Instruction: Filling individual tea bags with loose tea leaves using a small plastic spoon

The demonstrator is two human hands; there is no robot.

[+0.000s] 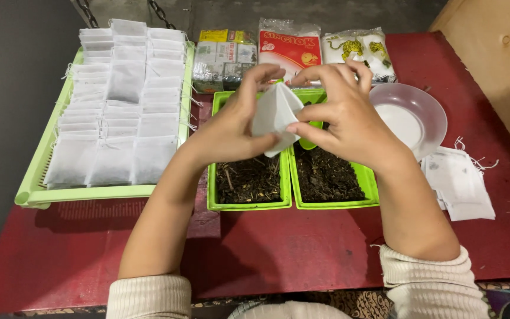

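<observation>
My left hand (231, 127) and right hand (349, 121) each have a closed grip on one small white filter bag (275, 112), spreading its mouth open. Just below sit two green trays of dried herbs (249, 204). I judge filling calls for one freed hand.

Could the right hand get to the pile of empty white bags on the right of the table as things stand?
Probably yes. The pile of empty bags lies uncovered just right of the right hand, but that hand is pinching the white bag.
</observation>
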